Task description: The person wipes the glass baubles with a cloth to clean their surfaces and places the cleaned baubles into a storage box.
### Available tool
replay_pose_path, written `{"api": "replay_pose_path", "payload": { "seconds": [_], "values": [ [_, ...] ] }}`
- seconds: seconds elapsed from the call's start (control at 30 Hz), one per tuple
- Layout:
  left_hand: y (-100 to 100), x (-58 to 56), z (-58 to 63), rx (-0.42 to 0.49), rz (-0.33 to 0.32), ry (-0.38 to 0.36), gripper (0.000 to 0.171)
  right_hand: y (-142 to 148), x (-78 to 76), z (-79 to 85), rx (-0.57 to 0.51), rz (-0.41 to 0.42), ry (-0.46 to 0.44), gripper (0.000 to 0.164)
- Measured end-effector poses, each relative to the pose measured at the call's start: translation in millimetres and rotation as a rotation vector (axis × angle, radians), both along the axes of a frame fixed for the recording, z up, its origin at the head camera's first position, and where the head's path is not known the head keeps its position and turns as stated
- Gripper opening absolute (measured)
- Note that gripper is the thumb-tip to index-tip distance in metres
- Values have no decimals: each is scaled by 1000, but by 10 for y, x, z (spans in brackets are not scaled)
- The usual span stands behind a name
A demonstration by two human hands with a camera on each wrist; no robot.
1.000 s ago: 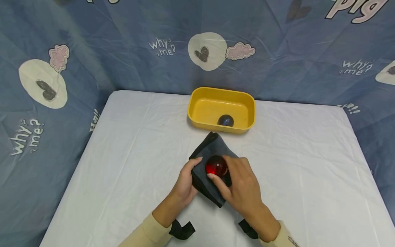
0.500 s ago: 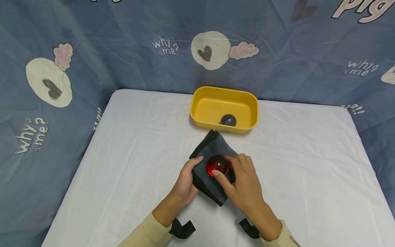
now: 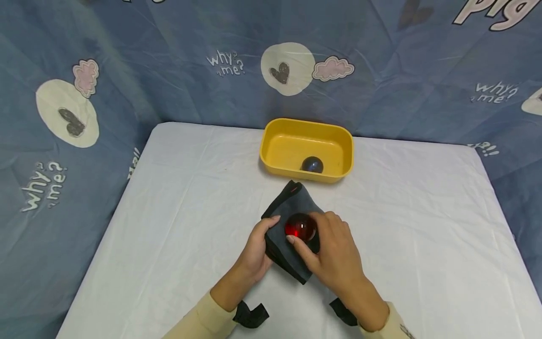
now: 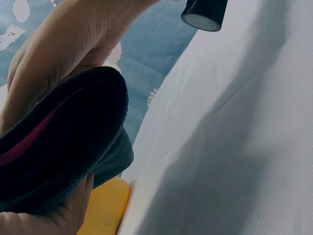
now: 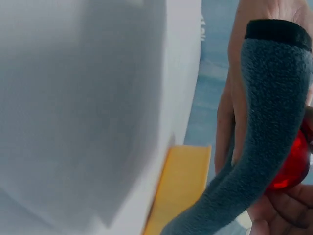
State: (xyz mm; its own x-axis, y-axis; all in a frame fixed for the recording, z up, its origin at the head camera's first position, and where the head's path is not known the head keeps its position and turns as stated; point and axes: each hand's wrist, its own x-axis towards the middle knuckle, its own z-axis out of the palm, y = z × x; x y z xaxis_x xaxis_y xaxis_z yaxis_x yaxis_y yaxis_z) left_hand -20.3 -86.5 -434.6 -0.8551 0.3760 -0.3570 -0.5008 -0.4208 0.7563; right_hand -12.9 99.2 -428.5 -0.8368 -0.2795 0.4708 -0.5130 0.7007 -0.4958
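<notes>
Blue fabric (image 3: 178, 89) backs a white table (image 3: 423, 235); far centre, a yellow tray (image 3: 288, 149). Nearer, the left hand (image 3: 255, 252) grips grey cloth (image 3: 298, 200); over it, the right hand (image 3: 336, 252), fingers curled, pinches a red ball (image 3: 299, 226). The tray holds a dark ball (image 3: 312, 165).

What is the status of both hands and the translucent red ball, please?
Left hand holds folded grey-blue cloth. Right hand pinches translucent red ball over it. No obstruction seen.

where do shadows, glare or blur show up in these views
Head view: a small glint on the red ball; left wrist view: a broad shadow across the white tablecloth, the folded cloth nearly black inside; right wrist view: another broad shadow, the yellow box looking slightly soft.
</notes>
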Motion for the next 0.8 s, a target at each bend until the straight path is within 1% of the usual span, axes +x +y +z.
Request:
{"api": "replay_pose_path", "payload": {
  "seconds": [0.13,0.3,0.6,0.73,0.8],
  "values": [
    [8,1,-9,-3,7,-16,60,-13,-1,-26,-27,-16,-11,58],
    [8,10,-14,2,-4,-27,60,-28,-13,-43,-19,-48,-18,50],
    [27,7,-10,10,-9,-28,59,-17,-57,-26,26,-114,-137,41],
    [30,9,-15,11,-7,-33,57,-2,-74,-15,43,-124,-199,38],
    [26,5,-19,8,-8,-29,57,14,-71,-15,50,-118,-213,37]
  ]
}}
